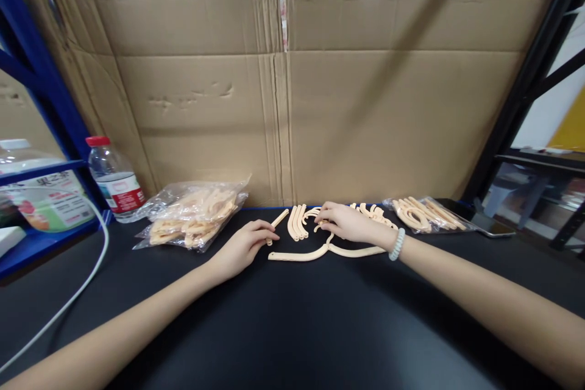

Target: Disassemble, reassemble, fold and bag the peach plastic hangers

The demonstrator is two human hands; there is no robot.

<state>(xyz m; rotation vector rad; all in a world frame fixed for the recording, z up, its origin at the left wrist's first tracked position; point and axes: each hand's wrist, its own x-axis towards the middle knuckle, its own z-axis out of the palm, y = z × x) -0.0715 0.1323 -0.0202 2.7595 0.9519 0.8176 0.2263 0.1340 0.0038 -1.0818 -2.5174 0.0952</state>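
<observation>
Near the middle of the bench [283, 329], two long curved wooden strips [299, 257] met end to end at a fork; whether they were fastened could not be told. That seemed to be the only part put together, probably an early stage. Short curved pieces [298, 222] lay loose just beyond, and more pieces sat in the left bag [196, 213] and right bag [425, 214].

The left hand [244, 248] had its fingers nearly closed on a straight stick [280, 218]. The right hand [350, 223] bent its fingers above the fork; their grip could not be told.
</observation>
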